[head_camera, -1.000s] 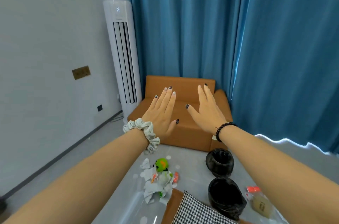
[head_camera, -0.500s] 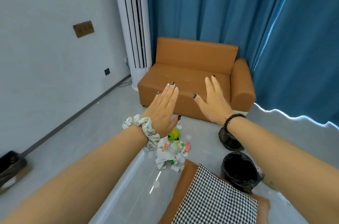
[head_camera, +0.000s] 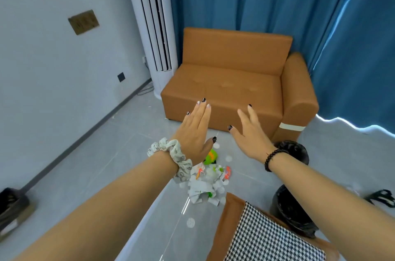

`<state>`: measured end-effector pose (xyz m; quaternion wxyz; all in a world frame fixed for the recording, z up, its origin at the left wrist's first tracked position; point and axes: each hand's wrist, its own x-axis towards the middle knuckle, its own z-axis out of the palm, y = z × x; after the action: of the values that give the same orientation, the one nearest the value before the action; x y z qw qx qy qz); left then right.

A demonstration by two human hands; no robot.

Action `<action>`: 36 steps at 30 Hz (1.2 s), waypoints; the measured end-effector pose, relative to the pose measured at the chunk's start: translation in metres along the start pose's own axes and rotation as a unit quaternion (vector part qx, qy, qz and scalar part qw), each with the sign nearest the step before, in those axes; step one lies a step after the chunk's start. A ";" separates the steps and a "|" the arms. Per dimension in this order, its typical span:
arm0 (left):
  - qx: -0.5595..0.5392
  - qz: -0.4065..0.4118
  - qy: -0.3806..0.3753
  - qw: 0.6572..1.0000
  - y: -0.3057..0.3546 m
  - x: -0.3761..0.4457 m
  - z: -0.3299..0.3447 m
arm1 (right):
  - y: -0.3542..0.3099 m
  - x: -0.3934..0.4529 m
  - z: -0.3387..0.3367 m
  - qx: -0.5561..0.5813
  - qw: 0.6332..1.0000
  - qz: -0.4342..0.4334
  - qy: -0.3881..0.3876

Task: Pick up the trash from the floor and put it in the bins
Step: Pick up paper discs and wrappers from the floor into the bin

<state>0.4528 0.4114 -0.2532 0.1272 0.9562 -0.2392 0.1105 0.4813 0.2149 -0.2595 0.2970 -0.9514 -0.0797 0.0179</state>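
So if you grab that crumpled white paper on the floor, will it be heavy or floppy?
Probably very light: the crumpled white paper looks thin and creased. It likely squashes in a grip rather than staying stiff. Loose scraps lie round it, so bits may drop off when it is lifted.

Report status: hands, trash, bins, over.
Left hand and right hand open, empty, held above the floor. Trash pile untouched on the tiles. Two black-lined bins right of it; path clear.
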 end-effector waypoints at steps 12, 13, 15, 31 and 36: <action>-0.056 0.018 -0.061 0.996 -0.095 0.104 0.056 | 0.013 0.105 0.042 0.050 0.996 0.077 0.000; -0.066 0.024 -0.061 0.996 -0.105 0.117 0.061 | 0.015 0.117 0.045 0.050 0.995 0.087 0.003; -0.086 0.044 -0.063 0.993 -0.130 0.145 0.077 | 0.019 0.147 0.056 0.045 0.993 0.105 0.015; -0.156 0.116 -0.185 0.963 -0.255 0.282 0.155 | 0.025 0.296 0.122 0.074 0.954 0.290 0.027; -0.180 0.122 -0.192 0.957 -0.255 0.291 0.160 | 0.024 0.305 0.118 0.070 0.952 0.297 0.028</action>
<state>0.8516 0.4563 -0.3734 0.2342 0.8843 -0.3900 -0.1054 0.7763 0.3112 -0.3658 0.3459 -0.9091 0.2160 0.0846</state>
